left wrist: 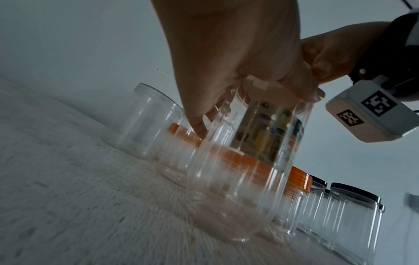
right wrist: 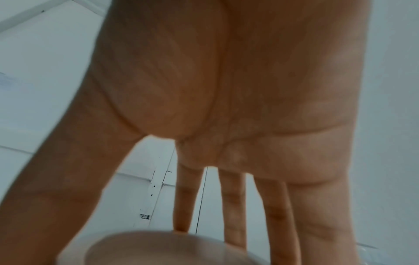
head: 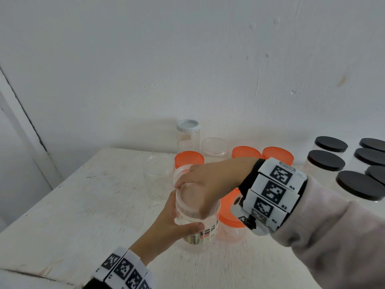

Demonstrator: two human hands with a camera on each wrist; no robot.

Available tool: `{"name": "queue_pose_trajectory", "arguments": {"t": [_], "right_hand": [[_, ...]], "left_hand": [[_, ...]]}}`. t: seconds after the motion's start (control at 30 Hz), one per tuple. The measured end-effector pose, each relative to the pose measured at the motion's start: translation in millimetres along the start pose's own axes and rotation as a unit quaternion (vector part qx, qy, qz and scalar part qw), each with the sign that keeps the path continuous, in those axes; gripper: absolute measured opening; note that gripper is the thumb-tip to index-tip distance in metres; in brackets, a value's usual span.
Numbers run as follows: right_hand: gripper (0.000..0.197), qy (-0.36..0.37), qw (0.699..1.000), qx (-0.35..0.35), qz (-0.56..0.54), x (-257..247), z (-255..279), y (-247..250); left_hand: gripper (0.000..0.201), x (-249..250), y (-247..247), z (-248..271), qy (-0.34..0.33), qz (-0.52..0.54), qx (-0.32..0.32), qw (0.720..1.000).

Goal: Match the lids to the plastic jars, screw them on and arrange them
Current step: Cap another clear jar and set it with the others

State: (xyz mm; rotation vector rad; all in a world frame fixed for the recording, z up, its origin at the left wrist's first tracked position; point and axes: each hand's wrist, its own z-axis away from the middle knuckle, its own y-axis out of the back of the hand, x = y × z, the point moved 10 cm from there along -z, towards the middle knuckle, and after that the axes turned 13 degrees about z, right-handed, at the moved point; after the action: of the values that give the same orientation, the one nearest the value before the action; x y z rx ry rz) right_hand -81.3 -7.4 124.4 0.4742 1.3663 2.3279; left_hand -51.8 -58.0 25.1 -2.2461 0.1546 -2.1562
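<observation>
- The left hand [head: 166,223] comes in from the lower left, with the thumb to the front and the fingers curled around the side of the clear jar [head: 199,230].
- The left wrist wears a band of black-and-white marker tiles [head: 123,270].
- The right hand [head: 205,185] reaches in from the right, palm down, with the fingers spread over the transparent lid [head: 188,197] and gripping its rim.
- The right forearm has a pale sleeve [head: 333,236] and a marker band [head: 273,192].
</observation>
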Motion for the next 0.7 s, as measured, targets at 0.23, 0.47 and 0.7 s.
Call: {"name": "queue_pose_trajectory", "arguments": {"t": [0.23, 0.47, 0.7], "right_hand": [[0.084, -0.072, 0.997, 0.041, 0.001, 9.7, -2.6, -1.4], [0.086, 0.008, 1.000, 0.003, 0.003, -2.8, 2.3, 1.7], [0.079, -0.048, 0.998, 0.029, 0.005, 6.3, 1.1, -0.5]], "left_hand": [[0.094, 4.8, -3.1, 1.9, -0.008, 0.015, -0.009, 1.000], [0.088, 4.0, -1.8, 2.0, -0.008, 0.008, -0.006, 1.000], [0.096, 6.0, -5.6, 3.6, -0.006, 0.016, -0.013, 1.000]]}}
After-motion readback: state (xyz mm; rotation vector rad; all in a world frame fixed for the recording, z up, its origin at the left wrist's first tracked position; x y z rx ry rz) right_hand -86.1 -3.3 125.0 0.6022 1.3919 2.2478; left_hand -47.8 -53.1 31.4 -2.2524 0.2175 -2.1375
